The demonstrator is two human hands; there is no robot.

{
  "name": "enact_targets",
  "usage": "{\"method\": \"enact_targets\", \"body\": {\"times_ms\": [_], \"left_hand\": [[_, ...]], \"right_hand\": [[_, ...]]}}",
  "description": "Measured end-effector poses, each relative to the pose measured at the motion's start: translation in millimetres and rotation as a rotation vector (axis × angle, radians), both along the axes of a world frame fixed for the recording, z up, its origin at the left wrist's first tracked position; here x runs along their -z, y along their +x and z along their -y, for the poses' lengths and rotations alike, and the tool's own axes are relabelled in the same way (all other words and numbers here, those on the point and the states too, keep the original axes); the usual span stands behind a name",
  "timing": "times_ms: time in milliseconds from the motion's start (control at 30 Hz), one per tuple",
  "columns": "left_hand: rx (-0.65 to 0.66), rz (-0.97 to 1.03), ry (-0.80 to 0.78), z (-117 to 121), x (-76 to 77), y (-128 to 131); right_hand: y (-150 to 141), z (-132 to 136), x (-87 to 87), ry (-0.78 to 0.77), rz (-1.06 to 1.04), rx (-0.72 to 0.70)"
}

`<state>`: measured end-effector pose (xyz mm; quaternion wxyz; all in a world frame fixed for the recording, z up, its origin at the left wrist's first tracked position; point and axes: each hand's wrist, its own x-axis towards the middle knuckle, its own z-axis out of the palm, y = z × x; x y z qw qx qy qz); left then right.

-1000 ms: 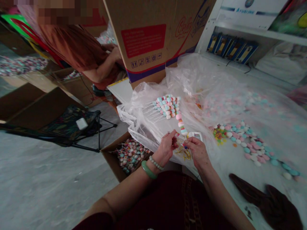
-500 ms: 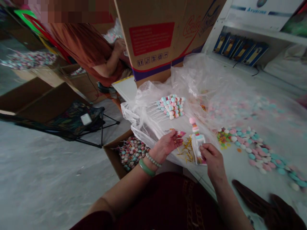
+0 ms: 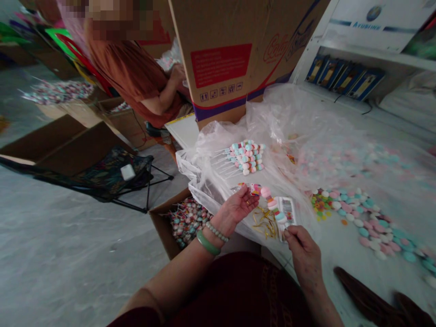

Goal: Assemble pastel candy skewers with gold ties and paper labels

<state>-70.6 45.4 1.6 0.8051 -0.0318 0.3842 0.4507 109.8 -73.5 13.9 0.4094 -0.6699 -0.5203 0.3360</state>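
Observation:
My right hand (image 3: 303, 250) is closed on the stick end of a marshmallow skewer (image 3: 273, 206), a row of pink, white, green and blue pieces slanting up to the left. My left hand (image 3: 240, 204) pinches a small colourful printed wrapper (image 3: 255, 189), and the skewer's pink tip is right at it, perhaps touching. Beneath the skewer is a stack of clear printed packets (image 3: 286, 209). Gold twist ties (image 3: 265, 222) lie beside my left fingers. Farther back, a pile of finished skewers (image 3: 248, 156) rests on plastic, sticks to the left.
Loose marshmallows (image 3: 378, 231) and gummy pieces (image 3: 320, 204) spread at the right under and beside plastic sheeting (image 3: 282, 109). A carton of wrapped sweets (image 3: 190, 220) stands below the table edge. Behind are a big cardboard box (image 3: 221, 59), a folding chair (image 3: 112, 175) and a seated person (image 3: 136, 77).
The skewer has tilted left, bringing its pink tip from above the packets to the wrapper in my left hand. My left hand has stayed nearly still; the view has shifted slightly.

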Motion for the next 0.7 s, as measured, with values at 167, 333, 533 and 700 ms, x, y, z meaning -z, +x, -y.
{"method": "enact_targets", "body": {"times_ms": [167,333,533,700], "left_hand": [[0.005,0.036,0.050,0.2,0.1,-5.0],[0.084,0.080,0.114,0.5,0.4,-8.3],[0.088,0.054,0.160,-0.2,-4.6,-12.5],[0.106,0.023,0.225,-4.0,-5.7,-15.9]], "right_hand": [[1.4,1.8,1.6,0.025,0.031,-0.012],[6.3,-0.4,7.9,0.110,0.174,-0.051],[8.9,1.4,11.2,0.274,0.485,-0.094],[6.5,4.4,6.1,0.279,0.548,-0.117]]}}
